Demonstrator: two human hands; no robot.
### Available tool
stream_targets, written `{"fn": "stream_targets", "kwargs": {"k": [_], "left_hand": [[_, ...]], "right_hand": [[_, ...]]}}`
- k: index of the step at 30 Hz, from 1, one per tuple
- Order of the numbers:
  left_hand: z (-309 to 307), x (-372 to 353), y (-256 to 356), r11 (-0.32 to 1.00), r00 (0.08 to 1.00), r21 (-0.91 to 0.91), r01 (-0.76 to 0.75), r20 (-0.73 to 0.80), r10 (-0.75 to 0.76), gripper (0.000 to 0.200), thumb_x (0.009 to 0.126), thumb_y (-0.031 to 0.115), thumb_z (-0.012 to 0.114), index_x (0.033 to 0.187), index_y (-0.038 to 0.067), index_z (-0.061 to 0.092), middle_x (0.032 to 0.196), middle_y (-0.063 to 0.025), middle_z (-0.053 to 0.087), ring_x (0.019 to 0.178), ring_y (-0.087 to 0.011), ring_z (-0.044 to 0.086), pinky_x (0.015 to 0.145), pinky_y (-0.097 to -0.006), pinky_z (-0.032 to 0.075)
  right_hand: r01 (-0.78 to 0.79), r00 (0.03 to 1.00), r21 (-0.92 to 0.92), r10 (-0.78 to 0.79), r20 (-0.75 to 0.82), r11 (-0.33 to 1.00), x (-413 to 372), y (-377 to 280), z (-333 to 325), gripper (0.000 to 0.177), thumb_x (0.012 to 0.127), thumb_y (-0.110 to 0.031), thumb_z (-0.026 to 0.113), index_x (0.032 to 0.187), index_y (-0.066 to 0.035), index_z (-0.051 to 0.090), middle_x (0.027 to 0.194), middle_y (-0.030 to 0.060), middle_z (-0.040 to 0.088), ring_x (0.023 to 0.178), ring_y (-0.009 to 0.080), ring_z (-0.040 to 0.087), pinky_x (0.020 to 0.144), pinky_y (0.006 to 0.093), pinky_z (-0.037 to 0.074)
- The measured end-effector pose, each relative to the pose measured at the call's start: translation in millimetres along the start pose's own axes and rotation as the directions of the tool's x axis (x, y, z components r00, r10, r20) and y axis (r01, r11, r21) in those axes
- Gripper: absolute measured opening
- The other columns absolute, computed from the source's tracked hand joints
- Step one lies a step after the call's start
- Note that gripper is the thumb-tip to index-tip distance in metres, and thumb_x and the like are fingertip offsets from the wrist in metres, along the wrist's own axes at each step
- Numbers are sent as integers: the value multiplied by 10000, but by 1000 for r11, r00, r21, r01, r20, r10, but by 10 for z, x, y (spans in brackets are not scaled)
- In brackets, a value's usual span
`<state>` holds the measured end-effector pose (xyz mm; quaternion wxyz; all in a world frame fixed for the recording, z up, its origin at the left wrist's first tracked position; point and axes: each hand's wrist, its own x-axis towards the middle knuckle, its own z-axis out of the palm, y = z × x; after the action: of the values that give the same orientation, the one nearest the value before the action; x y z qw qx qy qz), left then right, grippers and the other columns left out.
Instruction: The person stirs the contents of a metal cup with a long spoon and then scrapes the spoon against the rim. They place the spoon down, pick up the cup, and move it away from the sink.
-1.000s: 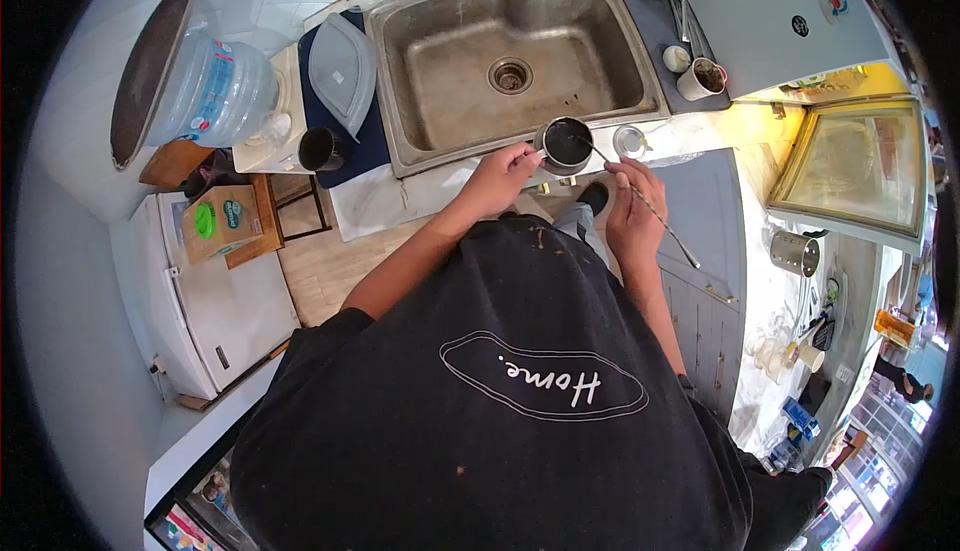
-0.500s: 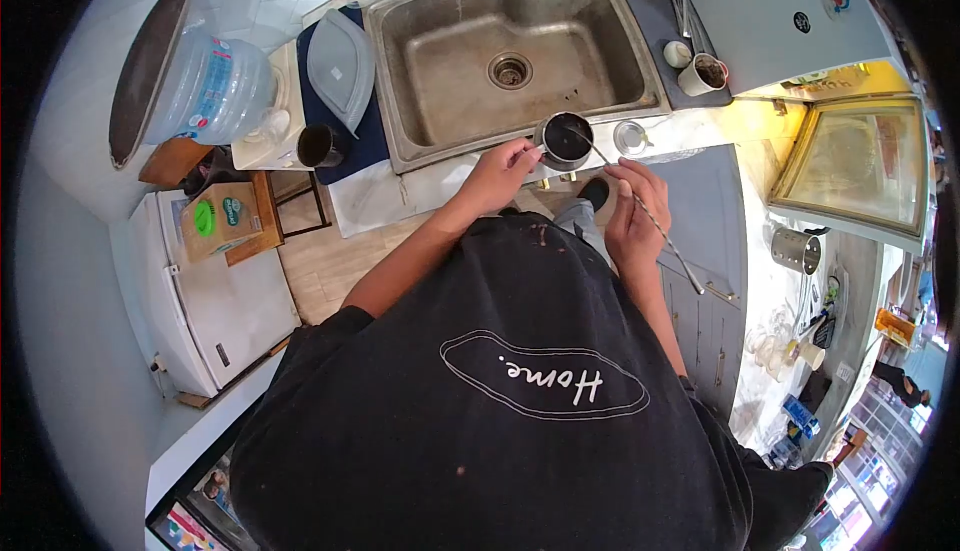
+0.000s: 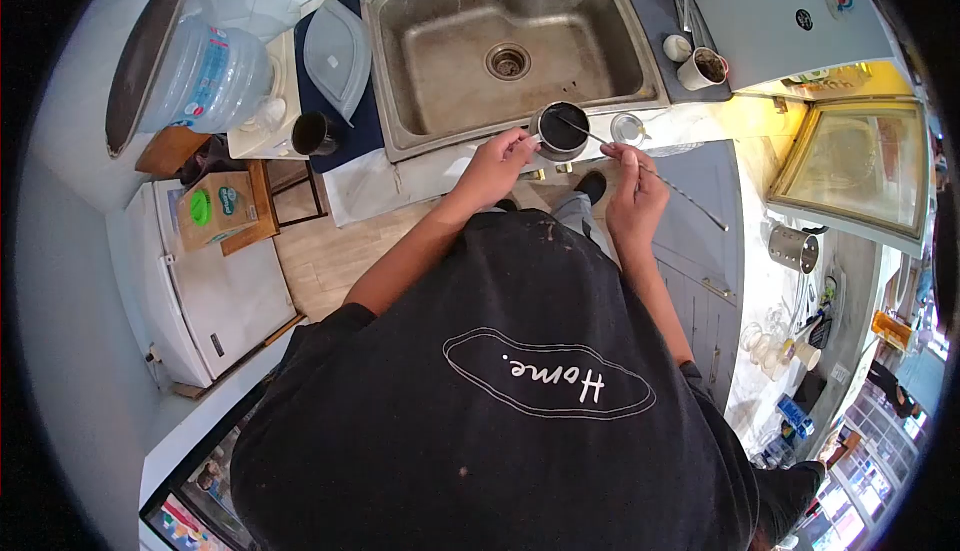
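Observation:
My left hand (image 3: 497, 165) is closed on the near left side of a metal mug (image 3: 546, 147) with dark contents, at the counter's front edge before the sink. Between the fingers of my right hand (image 3: 636, 191) is a long bar spoon (image 3: 690, 203) with a twisted shaft. Its lower end dips into the dark contents, while the shaft slants out to the right past my hand. Just right of the mug stands a small clear glass (image 3: 629, 129).
Behind the mug is a steel sink (image 3: 380, 81). A dark cup (image 3: 315, 134) and a grey lid (image 3: 335, 56) rest on a dark mat at left. At right are a white cup (image 3: 702, 71) with dark grounds and an open yellow-framed cabinet door (image 3: 850, 171).
The spoon's outer end has swung up and to the right, so the shaft lies flatter. My right hand has shifted slightly. My left hand keeps the mug, which moved slightly left and up.

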<state>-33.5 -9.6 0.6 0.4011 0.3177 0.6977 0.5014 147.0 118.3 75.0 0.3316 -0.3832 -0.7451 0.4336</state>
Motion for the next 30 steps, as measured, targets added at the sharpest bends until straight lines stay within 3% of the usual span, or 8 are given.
{"fn": "stream_targets", "kwargs": {"k": [5, 7, 10, 19, 26, 28, 30], "left_hand": [[34, 2, -48, 1000, 999, -10, -12, -45, 11, 319, 1042, 304, 532, 1105, 19, 660, 944, -77, 705, 845, -146, 619, 805, -313, 500], [25, -11, -12, 999, 999, -15, 34, -26, -35, 312, 1066, 299, 505, 1103, 22, 644, 912, -51, 653, 869, -139, 601, 834, -308, 485], [36, -9, 5, 999, 999, -8, 51, -10, -51, 315, 1077, 301, 493, 1106, 21, 634, 909, -42, 637, 883, -138, 598, 848, -309, 480], [76, -7, -36, 1000, 997, -12, -5, -80, 4, 326, 1049, 324, 525, 1087, 28, 657, 889, -62, 681, 822, -149, 624, 799, -309, 504], [59, 5, -75, 1000, 998, 7, -11, -66, 12, 329, 1049, 328, 509, 1079, 38, 661, 849, -56, 647, 792, -150, 593, 769, -306, 485], [42, 9, -69, 1000, 999, 16, 3, -32, -2, 314, 1069, 307, 495, 1088, 30, 641, 914, -43, 655, 846, -140, 602, 819, -308, 491], [34, 8, -59, 1000, 1000, 20, 14, -15, -14, 304, 1078, 296, 489, 1093, 28, 632, 929, -35, 649, 871, -132, 604, 839, -307, 492]], "right_hand": [[-88, 990, 89, 97, -105, 992, 36, 50, -41, 349, 1070, -193, 515, 1001, 54, 752, 1036, 126, 766, 983, 190, 698, 918, 328, 503], [-92, 981, 129, 112, -157, 987, 45, 66, -51, 357, 1075, -192, 511, 1003, 76, 735, 1025, 129, 764, 972, 188, 704, 924, 325, 504], [-158, 974, 379, 206, -91, 912, 48, 61, 16, 354, 1083, -181, 494, 1013, 92, 707, 1018, 147, 753, 984, 195, 708, 908, 319, 517], [-114, 987, 263, 140, -83, 958, -47, 87, -156, 350, 1094, -175, 464, 1028, 103, 666, 1047, 181, 728, 935, 220, 729, 884, 333, 568], [-16, 992, 155, 35, -123, 988, 52, -90, -151, 331, 1073, -174, 498, 1043, 78, 710, 1013, 142, 759, 931, 189, 732, 866, 307, 527], [56, 995, 77, -49, -88, 995, 107, -32, -96, 326, 1068, -174, 506, 1041, 73, 718, 996, 144, 766, 915, 188, 729, 866, 307, 523], [25, 999, 105, -20, -49, 994, 131, -20, -65, 328, 1066, -178, 509, 1031, 66, 727, 989, 144, 768, 912, 188, 720, 873, 310, 519]]}}
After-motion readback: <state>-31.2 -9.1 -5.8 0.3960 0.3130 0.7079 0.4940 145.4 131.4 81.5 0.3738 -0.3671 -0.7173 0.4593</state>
